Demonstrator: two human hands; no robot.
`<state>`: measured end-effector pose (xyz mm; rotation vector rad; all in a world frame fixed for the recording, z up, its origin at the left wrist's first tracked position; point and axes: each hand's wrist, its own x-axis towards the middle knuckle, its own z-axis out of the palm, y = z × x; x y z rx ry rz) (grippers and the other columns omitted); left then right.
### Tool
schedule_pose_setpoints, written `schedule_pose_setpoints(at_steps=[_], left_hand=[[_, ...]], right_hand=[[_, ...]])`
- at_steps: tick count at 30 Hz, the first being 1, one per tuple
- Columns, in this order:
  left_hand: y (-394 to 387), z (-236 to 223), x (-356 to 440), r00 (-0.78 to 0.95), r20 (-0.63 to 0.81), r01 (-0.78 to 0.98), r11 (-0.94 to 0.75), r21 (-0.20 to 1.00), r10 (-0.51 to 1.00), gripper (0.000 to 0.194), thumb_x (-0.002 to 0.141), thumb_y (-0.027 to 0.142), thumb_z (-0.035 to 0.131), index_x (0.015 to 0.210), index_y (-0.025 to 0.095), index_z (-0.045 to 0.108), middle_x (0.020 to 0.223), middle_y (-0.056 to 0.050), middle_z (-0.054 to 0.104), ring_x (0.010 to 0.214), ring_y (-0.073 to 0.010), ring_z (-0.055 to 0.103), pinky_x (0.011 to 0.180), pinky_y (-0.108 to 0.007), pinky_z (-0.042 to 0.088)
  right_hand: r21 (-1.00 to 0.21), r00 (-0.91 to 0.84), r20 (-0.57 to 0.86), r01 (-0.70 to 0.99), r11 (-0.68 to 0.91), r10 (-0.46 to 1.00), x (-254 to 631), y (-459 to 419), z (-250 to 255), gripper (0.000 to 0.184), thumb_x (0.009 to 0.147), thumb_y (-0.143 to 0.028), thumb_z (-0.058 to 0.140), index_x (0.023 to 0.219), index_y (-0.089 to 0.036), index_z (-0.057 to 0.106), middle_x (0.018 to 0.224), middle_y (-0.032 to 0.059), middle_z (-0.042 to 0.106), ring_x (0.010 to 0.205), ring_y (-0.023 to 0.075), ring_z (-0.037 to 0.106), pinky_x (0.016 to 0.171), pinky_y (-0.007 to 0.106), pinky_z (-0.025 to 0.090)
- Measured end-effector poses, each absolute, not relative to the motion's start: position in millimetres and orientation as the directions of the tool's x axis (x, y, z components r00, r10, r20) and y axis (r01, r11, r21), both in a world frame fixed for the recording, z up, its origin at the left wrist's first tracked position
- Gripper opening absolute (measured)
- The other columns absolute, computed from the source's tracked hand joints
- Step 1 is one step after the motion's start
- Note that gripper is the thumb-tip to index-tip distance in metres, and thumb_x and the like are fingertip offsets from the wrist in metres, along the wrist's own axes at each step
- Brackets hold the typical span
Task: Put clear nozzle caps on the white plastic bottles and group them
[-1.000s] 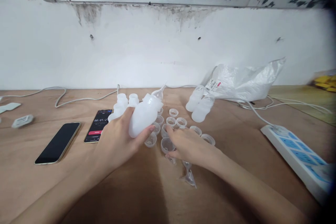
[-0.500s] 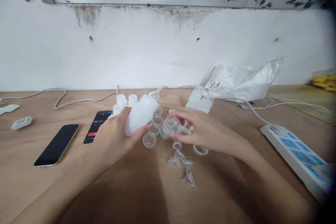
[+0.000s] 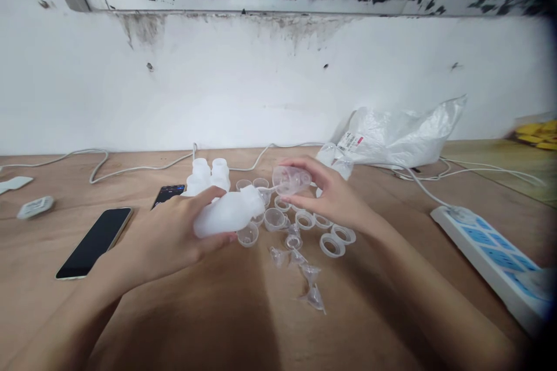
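My left hand (image 3: 174, 232) grips a translucent white plastic bottle (image 3: 224, 213), tilted with its neck up and to the right. At its mouth is a clear pointed nozzle (image 3: 264, 193). My right hand (image 3: 324, 185) pinches a clear cup-shaped cap (image 3: 289, 180), its wide opening turned left toward the nozzle's tip. Whether tip and cap touch, I cannot tell. Beneath the hands lie several clear cups (image 3: 275, 219) and several clear rings (image 3: 332, 245). Nearer me are several loose funnel-shaped nozzles (image 3: 310, 272).
More white bottles (image 3: 201, 174) stand behind my left hand. A dark phone (image 3: 94, 242) and a partly covered second phone (image 3: 167, 194) lie to the left. A plastic bag (image 3: 400, 136) leans on the wall; a power strip (image 3: 487, 261) and cables are on the right.
My right hand has lifted a clear cap from the pile and brought it up to the nozzle. The bottle has moved slightly left and down, tilting further over to the right.
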<state>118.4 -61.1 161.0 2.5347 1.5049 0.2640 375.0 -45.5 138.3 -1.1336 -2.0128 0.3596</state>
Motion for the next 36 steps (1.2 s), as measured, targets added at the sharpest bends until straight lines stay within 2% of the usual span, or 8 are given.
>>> schedule_pose_setpoints(at_steps=[5,10,17,22,27,36], left_hand=[[-64.1,162.0,127.4,0.501,0.020,0.831,-0.488,0.268,0.865,0.041,0.077,0.050,0.046,0.112,0.029,0.047,0.090,-0.003,0.063,0.071,-0.0218,0.058,0.054,-0.026,0.035],[-66.7,170.2,138.4,0.521,-0.052,0.823,-0.486,0.296,0.852,0.034,0.078,0.043,0.046,0.106,0.024,0.051,0.086,-0.002,0.064,0.067,-0.0201,0.056,0.054,-0.026,0.034],[-63.4,167.7,136.9,0.585,0.020,0.750,-0.549,0.369,0.811,0.031,0.076,0.043,0.051,0.101,0.025,0.056,0.075,0.001,0.062,0.057,-0.0146,0.051,0.051,-0.023,0.032],[-62.5,158.9,137.5,0.609,0.029,0.702,-0.555,0.446,0.793,0.030,0.077,0.041,0.051,0.100,0.023,0.057,0.070,0.002,0.060,0.056,-0.0123,0.049,0.050,-0.022,0.032],[-58.3,145.5,140.6,0.623,0.068,0.651,-0.564,0.508,0.779,0.029,0.076,0.039,0.052,0.098,0.020,0.058,0.074,0.000,0.061,0.061,-0.0134,0.052,0.052,-0.023,0.033],[-61.6,147.6,142.3,0.643,0.099,0.600,-0.581,0.550,0.759,0.027,0.075,0.038,0.053,0.094,0.019,0.057,0.070,0.002,0.059,0.057,-0.0119,0.048,0.052,-0.023,0.034]], right_hand=[[-0.488,-0.471,0.453,0.580,0.652,0.757,368.4,-52.3,140.5,0.041,0.074,-0.021,0.061,0.113,-0.027,0.049,0.113,0.0031,0.053,0.105,0.0206,0.049,0.090,0.040,0.041],[-0.488,-0.537,0.402,0.560,0.670,0.742,365.0,-54.2,137.3,0.047,0.074,-0.016,0.059,0.117,-0.028,0.047,0.114,0.0026,0.053,0.104,0.0189,0.050,0.086,0.037,0.044],[-0.553,-0.564,0.311,0.548,0.628,0.765,363.2,-56.7,136.8,0.048,0.072,-0.039,0.062,0.116,-0.028,0.047,0.119,0.0031,0.052,0.107,0.0207,0.048,0.066,0.028,0.050],[-0.549,-0.567,0.325,0.539,0.639,0.757,361.5,-55.2,133.3,0.047,0.070,-0.044,0.063,0.111,-0.026,0.048,0.112,0.0037,0.055,0.101,0.0205,0.052,0.075,0.033,0.047],[-0.551,-0.620,0.312,0.499,0.669,0.720,359.9,-52.8,129.3,0.043,0.073,-0.038,0.062,0.110,-0.022,0.047,0.102,0.0040,0.055,0.090,0.0171,0.052,0.069,0.029,0.045],[-0.604,-0.614,0.371,0.410,0.683,0.697,358.1,-52.2,127.0,0.043,0.071,-0.035,0.065,0.107,-0.023,0.048,0.100,0.0041,0.054,0.089,0.0172,0.050,0.070,0.030,0.043]])
